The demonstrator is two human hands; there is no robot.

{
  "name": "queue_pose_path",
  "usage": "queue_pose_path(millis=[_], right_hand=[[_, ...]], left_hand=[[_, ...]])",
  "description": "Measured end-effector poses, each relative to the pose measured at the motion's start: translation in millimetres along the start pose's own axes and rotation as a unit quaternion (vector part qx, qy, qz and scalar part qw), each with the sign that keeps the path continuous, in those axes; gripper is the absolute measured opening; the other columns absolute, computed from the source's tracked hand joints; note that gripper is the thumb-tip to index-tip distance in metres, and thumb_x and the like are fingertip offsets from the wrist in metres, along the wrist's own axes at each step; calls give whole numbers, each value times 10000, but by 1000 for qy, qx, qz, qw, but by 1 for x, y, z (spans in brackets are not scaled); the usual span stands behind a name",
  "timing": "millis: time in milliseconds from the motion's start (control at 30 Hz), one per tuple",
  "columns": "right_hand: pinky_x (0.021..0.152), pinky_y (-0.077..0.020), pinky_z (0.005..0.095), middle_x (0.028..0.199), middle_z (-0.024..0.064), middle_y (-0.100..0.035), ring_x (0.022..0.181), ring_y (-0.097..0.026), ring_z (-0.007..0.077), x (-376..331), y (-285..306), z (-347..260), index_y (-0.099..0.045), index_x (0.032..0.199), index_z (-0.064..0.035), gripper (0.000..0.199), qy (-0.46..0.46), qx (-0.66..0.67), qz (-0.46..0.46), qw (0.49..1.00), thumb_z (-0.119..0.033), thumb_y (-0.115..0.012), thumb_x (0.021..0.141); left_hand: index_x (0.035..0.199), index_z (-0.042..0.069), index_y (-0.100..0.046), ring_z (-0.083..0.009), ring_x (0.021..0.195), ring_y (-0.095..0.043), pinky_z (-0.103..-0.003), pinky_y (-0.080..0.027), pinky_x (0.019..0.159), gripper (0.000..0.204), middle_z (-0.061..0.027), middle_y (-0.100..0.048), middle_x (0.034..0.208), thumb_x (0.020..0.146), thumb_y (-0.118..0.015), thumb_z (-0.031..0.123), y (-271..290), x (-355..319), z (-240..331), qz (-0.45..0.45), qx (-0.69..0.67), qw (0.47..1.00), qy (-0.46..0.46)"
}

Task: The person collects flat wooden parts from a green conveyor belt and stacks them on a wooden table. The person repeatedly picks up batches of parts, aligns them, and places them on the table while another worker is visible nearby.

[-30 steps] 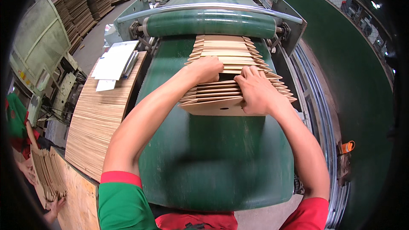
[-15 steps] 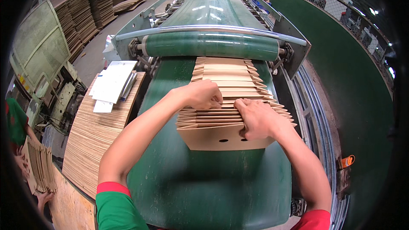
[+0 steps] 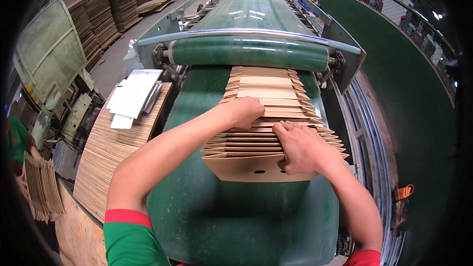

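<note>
Between the left and right edges of one green conveyor belt, back from its near edge, one row of folded brown cardboard cartons, overlapped too closely to count, extends to one green cylindrical roller; two dark oval holes show in the front panel. Of two bare hands, the right hand is clamped over the nearest cartons, palm down; the left hand is curled over the row farther back, its grip indeterminable.
</note>
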State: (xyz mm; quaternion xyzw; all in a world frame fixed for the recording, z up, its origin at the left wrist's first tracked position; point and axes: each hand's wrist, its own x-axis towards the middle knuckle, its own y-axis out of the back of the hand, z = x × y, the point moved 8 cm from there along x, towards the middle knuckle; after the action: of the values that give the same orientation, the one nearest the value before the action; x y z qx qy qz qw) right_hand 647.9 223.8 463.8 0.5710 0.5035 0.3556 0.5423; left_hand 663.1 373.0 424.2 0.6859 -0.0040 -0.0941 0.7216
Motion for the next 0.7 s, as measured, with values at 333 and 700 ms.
queue_pose_path(millis=[333,700], right_hand=[[967,-566,503,1191,239,-675,1157,-659,411,24,14,19,-538,1253,32,734,-16,-20,55,998,-270,-842,657],[893,-516,462,918,182,-709,932,-708,381,-108,-12,-82,-581,1100,-15,527,31,-85,54,994,-180,-810,655]], left_hand=[[1030,-19,-764,-410,1016,-724,-489,-577,847,251,-243,-761,1039,808,-673,56,-23,49,-40,-123,-6,988,89],[1057,-42,-740,-424,1020,-730,-508,-575,875,312,-262,-762,1016,784,-689,100,-18,-79,104,-175,-7,984,-16]])
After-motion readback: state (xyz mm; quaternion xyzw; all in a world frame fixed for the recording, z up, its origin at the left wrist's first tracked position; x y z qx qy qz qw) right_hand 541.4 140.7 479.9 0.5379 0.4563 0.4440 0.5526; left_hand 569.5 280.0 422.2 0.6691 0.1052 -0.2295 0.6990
